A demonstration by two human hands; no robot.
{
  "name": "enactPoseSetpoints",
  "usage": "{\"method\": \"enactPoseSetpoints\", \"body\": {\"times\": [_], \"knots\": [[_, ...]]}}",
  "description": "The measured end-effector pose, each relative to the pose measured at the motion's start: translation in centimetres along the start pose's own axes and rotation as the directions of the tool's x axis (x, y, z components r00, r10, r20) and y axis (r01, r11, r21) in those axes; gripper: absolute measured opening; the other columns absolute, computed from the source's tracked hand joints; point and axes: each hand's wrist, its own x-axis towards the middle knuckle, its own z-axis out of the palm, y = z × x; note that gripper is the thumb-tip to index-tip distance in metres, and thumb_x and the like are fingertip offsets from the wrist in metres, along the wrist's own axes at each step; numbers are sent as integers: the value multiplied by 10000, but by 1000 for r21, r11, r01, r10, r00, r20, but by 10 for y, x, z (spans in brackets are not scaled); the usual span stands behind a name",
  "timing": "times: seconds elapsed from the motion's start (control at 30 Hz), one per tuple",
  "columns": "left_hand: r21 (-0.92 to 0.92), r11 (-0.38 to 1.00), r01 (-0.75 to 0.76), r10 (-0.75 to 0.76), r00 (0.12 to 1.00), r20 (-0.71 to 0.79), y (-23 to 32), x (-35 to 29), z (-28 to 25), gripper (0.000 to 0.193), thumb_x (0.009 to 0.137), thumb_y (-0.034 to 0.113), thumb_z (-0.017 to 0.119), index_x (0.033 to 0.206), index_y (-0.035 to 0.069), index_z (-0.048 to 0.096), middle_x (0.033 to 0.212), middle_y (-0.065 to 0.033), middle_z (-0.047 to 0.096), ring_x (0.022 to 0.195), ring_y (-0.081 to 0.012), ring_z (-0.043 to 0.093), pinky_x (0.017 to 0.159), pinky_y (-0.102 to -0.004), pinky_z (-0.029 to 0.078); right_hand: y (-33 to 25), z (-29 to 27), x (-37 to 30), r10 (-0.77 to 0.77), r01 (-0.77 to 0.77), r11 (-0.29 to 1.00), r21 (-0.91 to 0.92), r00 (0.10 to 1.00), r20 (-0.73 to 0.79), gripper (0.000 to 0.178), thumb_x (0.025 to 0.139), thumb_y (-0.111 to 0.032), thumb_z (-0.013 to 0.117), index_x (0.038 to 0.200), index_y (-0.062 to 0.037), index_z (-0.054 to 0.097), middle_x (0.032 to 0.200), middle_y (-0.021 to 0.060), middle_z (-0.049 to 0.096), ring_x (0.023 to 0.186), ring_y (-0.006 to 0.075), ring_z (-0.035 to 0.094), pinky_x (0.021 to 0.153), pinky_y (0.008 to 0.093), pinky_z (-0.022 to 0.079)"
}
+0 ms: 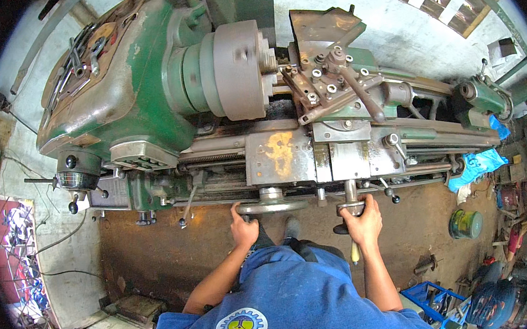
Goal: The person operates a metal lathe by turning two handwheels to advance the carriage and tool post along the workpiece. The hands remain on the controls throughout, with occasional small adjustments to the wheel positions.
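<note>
I stand at a green metal lathe. My left hand is closed on the left end of the rim of a metal handwheel below the carriage. Around a small crank on the shaft of the cross slide, my right hand has its fingers curled; a pale handle hangs below that hand. Above, the large grey chuck faces the tool post, which has a long lever. Whether the chuck holds a workpiece is hard to tell.
Wrenches and other tools lie on the headstock. A tailstock stands at the right end of the bed, beside blue plastic. On the floor are a green bucket and a blue crate. Another person is far right.
</note>
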Motion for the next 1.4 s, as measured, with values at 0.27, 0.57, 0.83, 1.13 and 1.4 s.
{"method": "enactPoseSetpoints", "body": {"times": [0.27,0.57,0.83,1.13,1.4], "knots": [[-26,1000,6,-6,1000,12,1,-1,-2,754,757,104,700,1448,203,413,1054,-335,702,1019,-549,660,894,-592,537,0,0,0,-12,12,1000,-4,1000,-6,645,715,-426,838,1170,-24,620,1143,206,659,1026,444,681,865,546,546],[-23,999,23,-23,1000,21,4,-1,-4,739,760,102,702,1439,201,428,1078,-334,700,1042,-551,653,918,-590,531,-1,0,-1,-19,19,1000,-6,1000,-17,631,710,-422,835,1162,-34,627,1124,212,666,1011,445,685,857,547,549],[40,999,26,-26,1000,4,11,-2,-6,722,763,109,697,1430,199,433,1011,-319,715,990,-540,673,891,-582,538,-2,-1,-1,-8,8,1000,7,1000,-15,617,700,-426,832,1153,-54,639,1120,203,670,1007,441,685,853,542,549],[53,998,31,-31,999,6,11,-1,-7,725,758,121,705,1430,183,442,967,-294,726,948,-504,697,863,-564,546,-4,-1,-1,-9,8,1000,-6,1000,-18,637,699,-433,835,1157,-41,630,1126,204,669,1016,437,685,861,542,548],[39,998,46,-45,999,-7,8,-1,-4,712,754,131,720,1412,208,461,912,-262,733,922,-496,705,848,-573,549,-3,-1,-1,7,-7,1000,0,1000,-11,629,701,-433,832,1156,-47,631,1116,196,670,1006,434,690,857,544,549]]}}
